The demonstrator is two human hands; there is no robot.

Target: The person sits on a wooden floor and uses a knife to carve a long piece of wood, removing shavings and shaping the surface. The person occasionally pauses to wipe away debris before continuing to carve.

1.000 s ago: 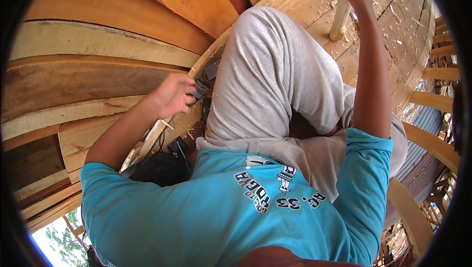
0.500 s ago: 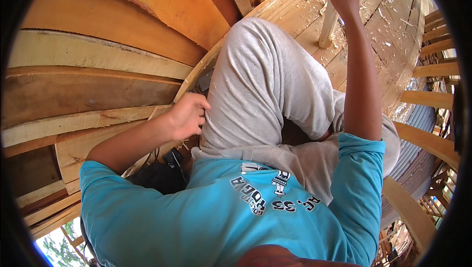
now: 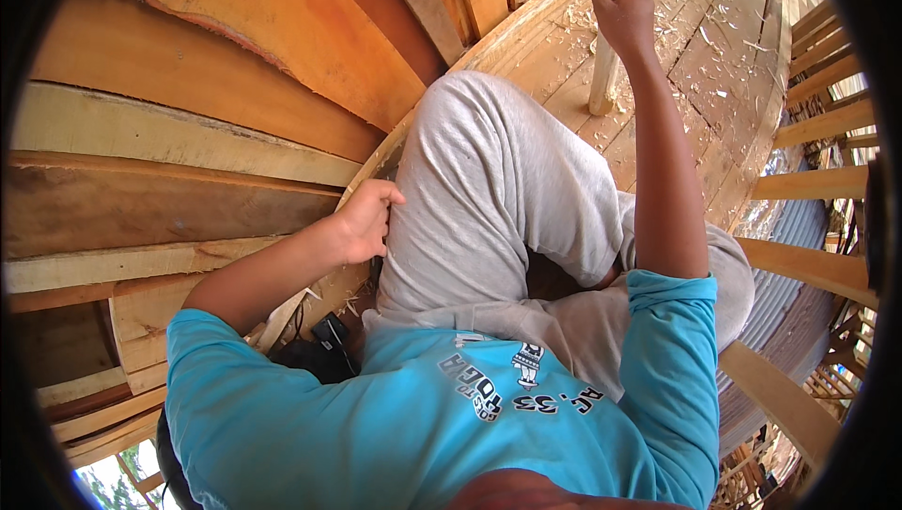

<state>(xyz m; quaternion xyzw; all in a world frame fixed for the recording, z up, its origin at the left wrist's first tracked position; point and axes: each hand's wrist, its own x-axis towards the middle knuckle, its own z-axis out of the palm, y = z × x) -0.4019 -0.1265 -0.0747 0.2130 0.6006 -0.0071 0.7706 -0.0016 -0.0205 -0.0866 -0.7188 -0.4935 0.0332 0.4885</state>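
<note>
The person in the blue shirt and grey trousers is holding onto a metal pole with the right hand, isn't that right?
Not quite. The pole that the right hand grips is pale wood, not metal, as the head view shows. The blue shirt and grey trousers are right.

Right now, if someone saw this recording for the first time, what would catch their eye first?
The bright turquoise short-sleeved shirt fills the lower part of the view, with pale grey fabric trousers bent up at the knee in the centre. At top right, the right hand grips an upright pale wooden post standing on shaving-strewn wooden decking. The left hand, fingers curled, rests beside the knee against the curved wooden planks on the left.
</note>
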